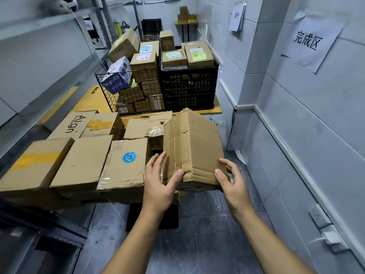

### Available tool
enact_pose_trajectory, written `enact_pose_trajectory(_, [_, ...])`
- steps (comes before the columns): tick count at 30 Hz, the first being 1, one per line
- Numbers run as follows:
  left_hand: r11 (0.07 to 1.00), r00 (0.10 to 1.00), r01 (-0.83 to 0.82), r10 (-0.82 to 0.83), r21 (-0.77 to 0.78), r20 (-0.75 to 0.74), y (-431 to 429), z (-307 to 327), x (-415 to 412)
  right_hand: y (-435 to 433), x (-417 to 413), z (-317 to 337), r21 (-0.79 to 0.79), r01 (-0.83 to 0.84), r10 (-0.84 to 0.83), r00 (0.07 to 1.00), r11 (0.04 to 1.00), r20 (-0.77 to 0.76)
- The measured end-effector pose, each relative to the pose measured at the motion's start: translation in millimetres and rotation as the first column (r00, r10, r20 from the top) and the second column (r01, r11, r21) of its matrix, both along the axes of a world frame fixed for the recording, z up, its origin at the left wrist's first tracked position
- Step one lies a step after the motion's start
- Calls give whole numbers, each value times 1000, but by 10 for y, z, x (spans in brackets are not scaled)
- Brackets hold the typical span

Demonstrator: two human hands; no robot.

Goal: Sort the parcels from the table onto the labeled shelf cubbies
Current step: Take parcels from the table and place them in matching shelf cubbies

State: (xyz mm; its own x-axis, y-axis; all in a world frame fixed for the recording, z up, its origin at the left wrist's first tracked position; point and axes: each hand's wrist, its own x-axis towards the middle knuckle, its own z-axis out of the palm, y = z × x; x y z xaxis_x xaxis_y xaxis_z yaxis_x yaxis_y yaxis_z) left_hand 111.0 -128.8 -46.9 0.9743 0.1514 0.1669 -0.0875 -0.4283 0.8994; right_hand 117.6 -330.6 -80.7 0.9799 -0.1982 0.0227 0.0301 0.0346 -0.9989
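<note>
A grey shelf (pixel 39 48) ran along the left wall. Beside it, near the viewer, a row of brown cardboard parcels lay flat and touching: one with yellow tape (pixel 35 161), a plain one (pixel 83 161), then one with a round blue sticker (pixel 127 157). Behind them lay a parcel printed "Align" (pixel 75 123). Farther back, a wire basket (pixel 107 84) and a black crate (pixel 189 88) stood side by side on a table (pixel 216 108), both piled with small parcels. Just right of the sticker parcel, both hands held a worn, creased box (pixel 195 143) in the air, its far end tilted up, at the near right end of the row. The left hand (pixel 160 180) gripped the box's near left corner, thumb pressed on the top face and fingers spread along the left side. The right hand (pixel 231 182) gripped the near right corner, thumb on top and fingers curled round the right side. On the right wall hung a small paper sign (pixel 237 16) far off and a larger sign (pixel 308 42) with black characters nearer, with a socket (pixel 320 216) low down.
</note>
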Motion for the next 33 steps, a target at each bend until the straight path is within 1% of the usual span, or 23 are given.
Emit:
enact_pose_trajectory(1, [999, 999, 2, -5, -48, -49, 16, -7, 0, 4, -2, 4, 3, -12, 12, 1000, 1000, 11])
enact_pose_trajectory(3, [966, 991, 40, -71, -255, -111, -26, -47, -31, -39, -35, 39, -10, -51, 51, 998, 999, 34])
enact_pose_trajectory(4, [936, 988, 62, -105, -346, -109, -49, -75, -51, -61, -46, 53, -43, -69, 71, 997, 997, 38])
enact_pose_trajectory(5, [916, 990, 63, -108, -397, -92, -72, -101, -79, -88, -53, 64, -91, -87, 90, 995, 992, 35])
enact_pose_trajectory(9, [913, 1000, 31, -28, -406, 13, -107, -137, -158, -138, -84, 149, -320, -124, 147, 988, 939, 50])
enact_pose_trajectory(12, [931, 999, 0, 15, -364, 40, -132, -128, -189, -73, -102, 246, -359, -112, 145, 987, 927, 65])
enact_pose_trajectory(14, [960, 999, -35, 45, -277, 30, -178, -108, -221, 4, -144, 317, -362, -125, 161, 984, 924, 71])
enact_pose_trajectory(18, [982, 995, -83, 90, -169, 34, -246, -81, -262, 143, -181, 364, -266, -158, 183, 980, 951, 73])
enact_pose_trajectory(21, [989, 994, -23, 39, -145, 107, -233, -70, -261, 146, -162, 350, -206, -113, 134, 986, 972, 95])
enact_pose_trajectory(22, [985, 993, 9, 11, -174, 117, -224, -58, -259, 124, -153, 351, -190, -105, 125, 987, 976, 98])
enact_pose_trajectory(24, [956, 994, 60, -30, -289, 108, -192, -37, -244, 71, -139, 370, -159, -101, 118, 988, 982, 98])
enact_pose_trajectory(26, [920, 996, 59, -26, -388, 88, -144, -22, -208, 22, -109, 354, -111, -100, 111, 989, 989, 96])
enact_pose_trajectory(28, [910, 997, 38, -9, -413, 74, -114, -3, -152, -1, -93, 317, 3, -107, 106, 992, 994, 72])
enact_pose_trajectory(30, [945, 997, 15, 9, -328, 72, -112, -1, -108, -1, -100, 273, 124, -120, 117, 993, 985, 36])
enact_pose_trajectory(32, [970, 997, -28, 44, -243, 59, -107, -23, -80, -2, -114, 250, 202, -122, 123, 992, 972, 8])
enact_pose_trajectory(33, [973, 998, -48, 58, -228, 36, -100, -39, -76, -13, -117, 239, 238, -121, 126, 992, 964, -5])
